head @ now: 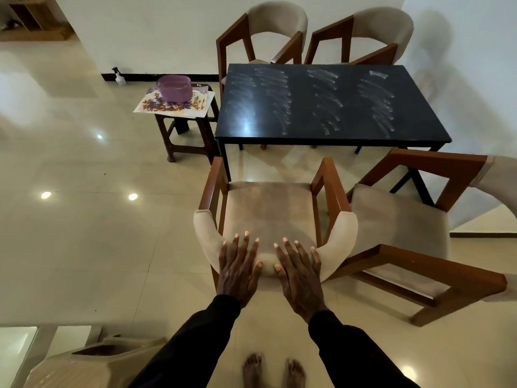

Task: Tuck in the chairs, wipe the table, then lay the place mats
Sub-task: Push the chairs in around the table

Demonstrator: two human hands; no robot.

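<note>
**Both hands flat on near chair's back**

L hand (237, 268) & R hand (299, 274) lie side by side on top of the near chair (268, 208), on its curved beige backrest. Fingers are straight & spread wide and palms are down, w/ nothing gripped. Black sleeves (195, 345) reach to the wrists.

The chair faces the black table (330, 107), w/ its seat not under the top. The tabletop shows pale smear streaks in rows. The right chair (405, 222) stands just beside the near one, angled & out from the table. The far-left chair (277, 29) & far-right chair (377, 29) sit at the table's far edge, by the wall.

Floral place mats (156, 106) lie stacked on a brown stool (181, 135) left of the table, w/ a purple tub (174, 88) on top of them. A spray bottle (119, 77) stands on the floor by the wall. Bare feet (272, 371) are at the bottom.
</note>
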